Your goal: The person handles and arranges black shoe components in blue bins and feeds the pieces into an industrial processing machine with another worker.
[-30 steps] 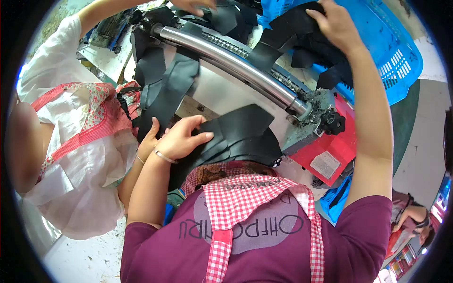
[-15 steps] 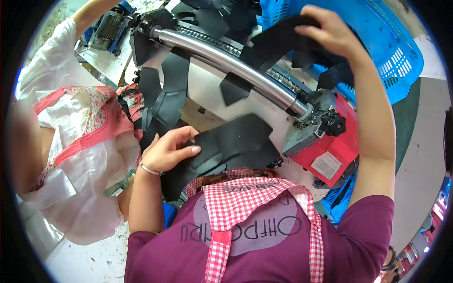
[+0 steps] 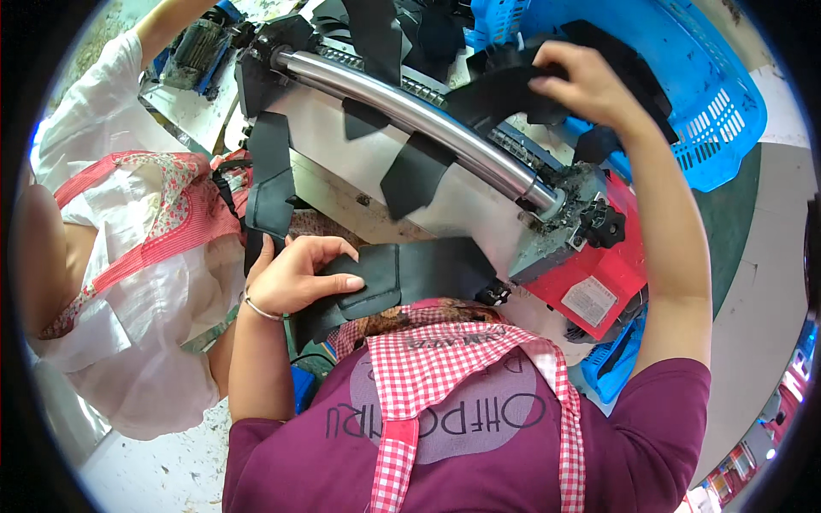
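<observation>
My left hand [image 3: 299, 278] is closed on a black sheet piece [image 3: 428, 272], thumb on top, just in front of my apron. The piece is flat, leather-like and angular, with a folded or layered section near my thumb. My right hand [image 3: 590, 90] reaches past a shiny metal roller [image 3: 419, 124] and pinches a dark curved sheet piece [image 3: 500, 96] on the roller's far side. From under the roller a black pointed piece [image 3: 416, 175] sticks out toward me. Left of it shows a smaller black tip [image 3: 363, 120].
A blue plastic basket [image 3: 727, 111] with black pieces stands at the far right. The machine's red housing [image 3: 599, 282] carries a black knob [image 3: 604, 224]. At left, a co-worker in a white top [image 3: 171, 342] stands close, beside a hanging black strip [image 3: 272, 184].
The pointed piece sticks out farther from the roller toward me, and another tip has appeared left of it. The sheet in my left hand lies lower and flatter. My right hand has dropped slightly.
</observation>
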Demonstrator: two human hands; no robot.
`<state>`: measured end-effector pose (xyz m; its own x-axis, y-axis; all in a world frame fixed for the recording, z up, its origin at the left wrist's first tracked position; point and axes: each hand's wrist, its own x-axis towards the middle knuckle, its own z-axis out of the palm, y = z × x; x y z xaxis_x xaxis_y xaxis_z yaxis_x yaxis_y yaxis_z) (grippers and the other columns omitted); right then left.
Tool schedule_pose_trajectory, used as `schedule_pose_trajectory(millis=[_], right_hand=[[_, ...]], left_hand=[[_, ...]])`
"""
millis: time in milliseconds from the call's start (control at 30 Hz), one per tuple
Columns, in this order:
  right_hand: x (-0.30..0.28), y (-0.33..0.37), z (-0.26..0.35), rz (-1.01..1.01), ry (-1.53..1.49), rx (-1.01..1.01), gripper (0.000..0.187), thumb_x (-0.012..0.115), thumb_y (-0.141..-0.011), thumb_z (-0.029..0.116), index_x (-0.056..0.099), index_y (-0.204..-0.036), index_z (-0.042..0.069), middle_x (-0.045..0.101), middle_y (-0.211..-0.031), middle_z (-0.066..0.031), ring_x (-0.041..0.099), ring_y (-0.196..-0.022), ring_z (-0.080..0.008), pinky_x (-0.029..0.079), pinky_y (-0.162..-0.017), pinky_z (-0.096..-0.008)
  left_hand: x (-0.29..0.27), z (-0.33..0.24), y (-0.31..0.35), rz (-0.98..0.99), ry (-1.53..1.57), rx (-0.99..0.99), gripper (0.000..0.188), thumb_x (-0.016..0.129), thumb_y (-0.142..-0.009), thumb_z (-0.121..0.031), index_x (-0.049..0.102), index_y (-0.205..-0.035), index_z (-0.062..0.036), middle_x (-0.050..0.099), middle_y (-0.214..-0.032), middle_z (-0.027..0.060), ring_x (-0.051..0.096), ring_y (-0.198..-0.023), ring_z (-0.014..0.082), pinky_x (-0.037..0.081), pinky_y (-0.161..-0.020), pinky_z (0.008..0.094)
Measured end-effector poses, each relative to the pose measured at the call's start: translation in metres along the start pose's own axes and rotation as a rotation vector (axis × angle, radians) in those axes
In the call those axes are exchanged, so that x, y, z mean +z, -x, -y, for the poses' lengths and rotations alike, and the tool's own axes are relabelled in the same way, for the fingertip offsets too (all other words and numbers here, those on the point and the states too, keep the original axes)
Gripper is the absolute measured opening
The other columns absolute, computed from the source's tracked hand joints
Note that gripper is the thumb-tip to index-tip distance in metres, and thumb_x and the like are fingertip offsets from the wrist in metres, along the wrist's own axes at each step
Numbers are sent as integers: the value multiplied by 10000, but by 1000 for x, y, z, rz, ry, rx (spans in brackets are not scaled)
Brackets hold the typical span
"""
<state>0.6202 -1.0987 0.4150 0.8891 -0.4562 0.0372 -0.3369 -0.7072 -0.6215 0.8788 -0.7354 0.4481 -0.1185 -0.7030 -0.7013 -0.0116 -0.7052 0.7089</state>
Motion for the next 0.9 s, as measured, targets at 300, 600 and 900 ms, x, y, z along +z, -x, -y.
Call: schedule_pose_trajectory(millis=[300, 600, 900], right_hand=[[37, 6, -10, 190, 372, -74, 242, 530, -843, 51, 638, -1059, 62, 573, -1063, -165, 612, -929, -388, 488, -812, -443], [-14, 11, 4, -322, -80, 145, 235, 700, -843, 164, 615, -987, -2, 639, -895, -56, 585, -846, -132, 468, -766, -273], [-87, 115, -169, -879, 266, 458, 535, 749, -820, 293, 579, -1250, 23, 625, -1216, -166, 611, -1095, -261, 444, -955, -347]], left_hand=[[23, 4, -64, -579, -715, 443, 325, 713, -840, -157, 581, -1089, 7, 633, -1021, 171, 616, -929, 278, 479, -813, 350], [76, 142, -123, -224, -1070, 470, 559, 783, -716, -242, 543, -1200, -100, 548, -1196, 138, 536, -1105, 328, 442, -924, 419], [95, 168, -165, 93, -1251, 263, 643, 809, -702, -290, 503, -1220, -62, 558, -1218, 175, 598, -1089, 353, 517, -874, 446]])
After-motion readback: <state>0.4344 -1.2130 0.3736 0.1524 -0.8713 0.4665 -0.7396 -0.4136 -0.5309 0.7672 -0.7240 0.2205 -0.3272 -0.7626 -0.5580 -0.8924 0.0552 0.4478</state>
